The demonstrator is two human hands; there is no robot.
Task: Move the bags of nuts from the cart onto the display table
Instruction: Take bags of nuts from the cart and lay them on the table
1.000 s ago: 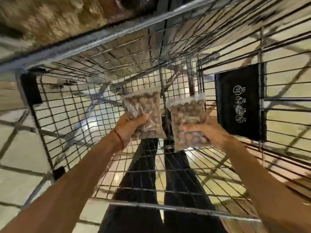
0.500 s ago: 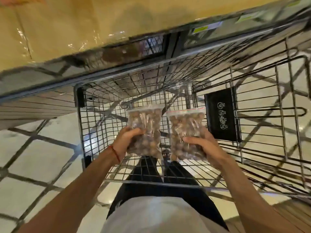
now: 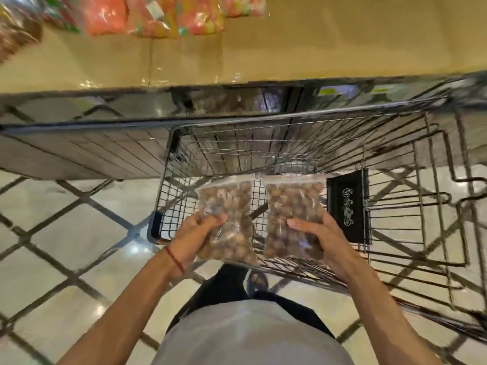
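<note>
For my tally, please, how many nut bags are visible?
2: left bag in the left hand, right bag in the right hand, over the cart; blurred table goods unclear.

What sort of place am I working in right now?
Most likely a shop or supermarket floor: a wire-mesh metal shopping cart, a tan display table carrying bright orange and pink packets, and a glossy tiled floor with dark diagonal lines.

light: warm, bright, overhead
glare: spots on floor tiles (image 3: 79,233) left of cart (image 3: 290,117); sheen on display table (image 3: 290,48)
blur: packets (image 3: 147,14) beyond cart smeared
distortion: wide-angle bending at edges
</note>
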